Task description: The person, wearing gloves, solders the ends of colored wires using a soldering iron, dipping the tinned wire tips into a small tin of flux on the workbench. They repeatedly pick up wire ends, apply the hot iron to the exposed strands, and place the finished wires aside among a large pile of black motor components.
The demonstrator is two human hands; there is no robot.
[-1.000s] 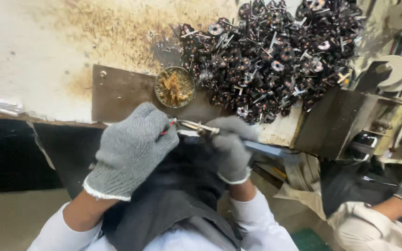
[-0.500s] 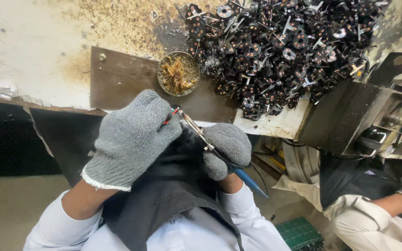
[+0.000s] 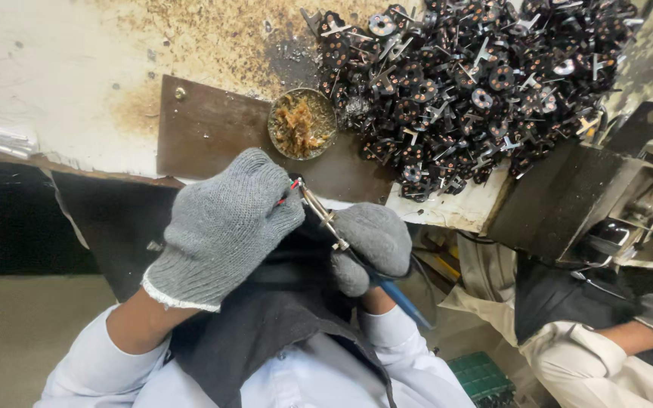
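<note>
Both my hands wear grey knit gloves and meet just in front of the bench edge. My left hand [image 3: 224, 225] is closed around a small part with a thin red wire [image 3: 291, 188] showing at the fingertips; the part itself is hidden. My right hand [image 3: 372, 245] grips a soldering iron [image 3: 325, 217] with a blue handle, its metal tip slanting up-left to touch the spot at my left fingertips. A round tin of brownish flux [image 3: 301, 124] sits on the bench just beyond the tip.
A big heap of small black parts with copper windings and metal tabs [image 3: 466, 83] covers the bench's far right. A dark metal plate [image 3: 209, 125] lies on the stained white bench top. Another person's gloved hand and sleeve [image 3: 606, 347] are at lower right.
The soldering iron has swung from lying nearly flat to a steep slant, its tip staying at my left fingertips. My right hand dropped lower and closer to me.
</note>
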